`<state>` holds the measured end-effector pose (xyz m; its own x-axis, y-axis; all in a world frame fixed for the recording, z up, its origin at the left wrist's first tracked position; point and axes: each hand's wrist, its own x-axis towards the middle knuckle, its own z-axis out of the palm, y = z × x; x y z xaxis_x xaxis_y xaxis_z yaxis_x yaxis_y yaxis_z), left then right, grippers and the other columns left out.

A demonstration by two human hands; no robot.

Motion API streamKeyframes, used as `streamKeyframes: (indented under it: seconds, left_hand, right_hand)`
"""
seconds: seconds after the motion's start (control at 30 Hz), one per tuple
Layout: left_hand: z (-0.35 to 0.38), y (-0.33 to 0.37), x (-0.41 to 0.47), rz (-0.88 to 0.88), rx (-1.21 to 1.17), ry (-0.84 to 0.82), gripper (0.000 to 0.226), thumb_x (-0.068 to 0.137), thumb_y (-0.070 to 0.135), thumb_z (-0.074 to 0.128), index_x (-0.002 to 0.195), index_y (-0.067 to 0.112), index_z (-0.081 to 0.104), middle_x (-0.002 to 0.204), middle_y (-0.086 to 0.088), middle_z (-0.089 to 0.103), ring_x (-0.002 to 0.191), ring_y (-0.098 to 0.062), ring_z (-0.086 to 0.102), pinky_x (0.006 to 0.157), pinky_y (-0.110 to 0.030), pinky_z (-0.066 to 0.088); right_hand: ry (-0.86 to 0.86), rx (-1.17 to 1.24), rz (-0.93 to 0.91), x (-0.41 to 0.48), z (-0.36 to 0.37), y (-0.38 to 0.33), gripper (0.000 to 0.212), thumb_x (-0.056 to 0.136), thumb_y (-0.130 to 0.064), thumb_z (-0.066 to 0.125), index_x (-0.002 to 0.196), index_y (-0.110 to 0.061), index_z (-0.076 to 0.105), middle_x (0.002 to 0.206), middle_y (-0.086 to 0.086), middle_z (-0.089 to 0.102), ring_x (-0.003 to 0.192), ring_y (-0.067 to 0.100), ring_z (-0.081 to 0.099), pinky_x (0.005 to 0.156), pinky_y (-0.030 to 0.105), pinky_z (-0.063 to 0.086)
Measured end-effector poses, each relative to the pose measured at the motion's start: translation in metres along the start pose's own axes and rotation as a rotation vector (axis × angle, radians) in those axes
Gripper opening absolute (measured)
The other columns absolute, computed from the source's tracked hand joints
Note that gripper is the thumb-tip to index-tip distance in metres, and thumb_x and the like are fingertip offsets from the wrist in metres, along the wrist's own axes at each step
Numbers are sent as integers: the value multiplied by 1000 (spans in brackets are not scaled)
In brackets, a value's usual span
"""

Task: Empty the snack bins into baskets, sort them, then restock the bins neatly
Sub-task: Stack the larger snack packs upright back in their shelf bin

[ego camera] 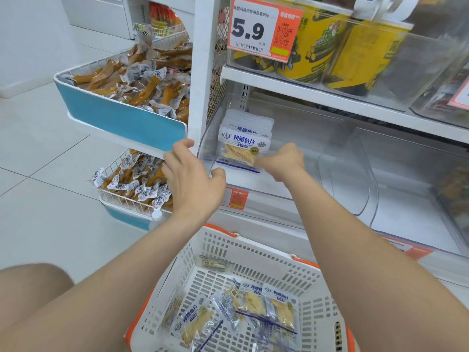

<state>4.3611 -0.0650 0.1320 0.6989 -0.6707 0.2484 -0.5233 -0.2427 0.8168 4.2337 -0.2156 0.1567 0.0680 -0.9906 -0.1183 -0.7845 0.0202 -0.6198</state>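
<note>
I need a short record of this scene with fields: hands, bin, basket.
left hand: holds the clear bin at its front left corner
right hand: touches the front packet; grip blurred
bin contents: row of packets, upright, at left
basket: white with orange rim, loose packets of the same kind lying inside

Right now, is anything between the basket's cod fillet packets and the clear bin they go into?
The front wall of the clear bin, gripped at its left corner by the left hand, stands in between; cod fillet packets in the basket must go over it. The right hand touches the stack inside.
</note>
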Motion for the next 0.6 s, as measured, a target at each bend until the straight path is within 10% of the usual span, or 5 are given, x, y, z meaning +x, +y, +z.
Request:
streamKeyframes:
  seconds: [0.13, 0.27, 0.47, 0.6]
  left_hand:
    - [-24, 12, -35, 383, 45, 116, 33, 83, 17, 65, 112, 18, 49, 104, 2, 52, 94, -20, 48, 79, -37, 42]
    - [-23, 2, -76, 651, 324, -308, 12, 90, 35, 54, 99, 27, 51, 68, 7, 59, 63, -21, 60, 56, -36, 49]
    - [27, -69, -99, 343, 864, -1351, 42, 104, 27, 53, 145, 21, 51, 143, -6, 56, 128, -26, 54, 92, -31, 42]
    - [46, -143, -111, 125, 1006, -1416, 47, 103, 8, 46, 149, 18, 44, 150, -10, 48, 126, -30, 55, 100, -40, 50]
  right_hand:
    - [190, 3, -364, -59, -29, 23, 22, 93, -29, 65, 110, -15, 68, 85, -6, 63, 84, 16, 61, 78, 31, 49]
    - [115, 136, -711, -145, -28, 69, 20, 90, -17, 66, 107, -25, 72, 83, -14, 72, 74, 6, 67, 75, 17, 51]
    - [-367, -151, -227, -197, 87, 209, 26, 96, -26, 58, 118, -23, 69, 85, -6, 72, 77, 14, 68, 77, 38, 59]
    - [-563, -273, 43, -214, 140, 297, 12, 97, -15, 51, 104, -11, 60, 88, 3, 57, 75, 22, 57, 67, 39, 51]
